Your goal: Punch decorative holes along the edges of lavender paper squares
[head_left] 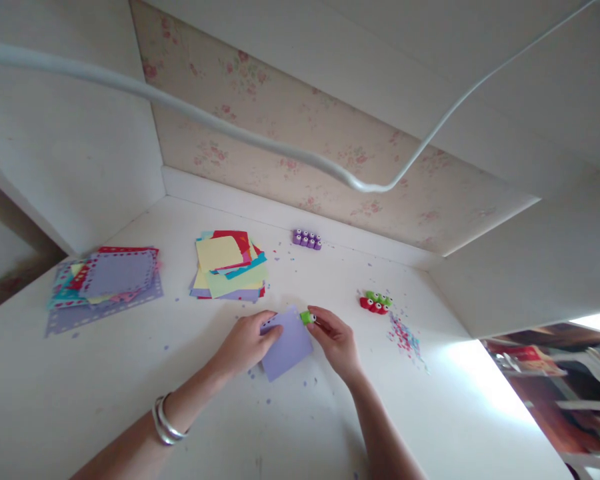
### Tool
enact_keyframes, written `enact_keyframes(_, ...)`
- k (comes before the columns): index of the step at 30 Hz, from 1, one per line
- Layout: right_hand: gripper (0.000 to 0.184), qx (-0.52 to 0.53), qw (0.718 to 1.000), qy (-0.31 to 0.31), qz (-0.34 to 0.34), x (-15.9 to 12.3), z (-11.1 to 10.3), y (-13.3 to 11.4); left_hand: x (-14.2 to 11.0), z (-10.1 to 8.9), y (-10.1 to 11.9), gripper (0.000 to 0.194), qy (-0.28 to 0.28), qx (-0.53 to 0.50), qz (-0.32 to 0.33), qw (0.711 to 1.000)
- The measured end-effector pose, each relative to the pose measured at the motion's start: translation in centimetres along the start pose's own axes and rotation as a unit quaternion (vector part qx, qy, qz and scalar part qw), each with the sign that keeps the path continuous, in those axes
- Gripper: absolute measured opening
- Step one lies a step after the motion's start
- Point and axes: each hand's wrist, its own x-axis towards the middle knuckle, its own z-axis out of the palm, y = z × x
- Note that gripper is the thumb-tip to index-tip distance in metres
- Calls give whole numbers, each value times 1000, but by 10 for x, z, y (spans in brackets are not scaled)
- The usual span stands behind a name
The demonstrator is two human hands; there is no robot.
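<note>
My left hand (253,339) grips the left edge of a purple sheet of paper (289,350) between thumb and fingers. A row of small punched holes shows along the sheet's upper left edge. In my right hand (336,339) is a small green craft punch (307,317), held between thumb and fingers at the sheet's upper right edge. Whether the punch is around the paper or just beside it, I cannot tell. Small purple paper bits lie on the white table around the sheet.
Plain coloured paper (235,283) is stacked behind my left hand; punched sheets (117,275) lie at far left. Purple punches (307,239) stand near the wall, red and green punches (376,303) at right, beside a confetti pile (405,337). A white cable (280,152) crosses above.
</note>
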Motion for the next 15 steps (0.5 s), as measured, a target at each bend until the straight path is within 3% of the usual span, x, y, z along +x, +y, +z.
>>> enact_keyframes(4, 27, 11, 1000, -3, 11, 0, 0, -1, -1, 0, 0, 25, 6, 4, 0, 1000)
enact_keyframes(15, 20, -56, 997, -39, -47, 1, -4, -7, -2, -1, 2, 24, -1, -4, 0, 1000)
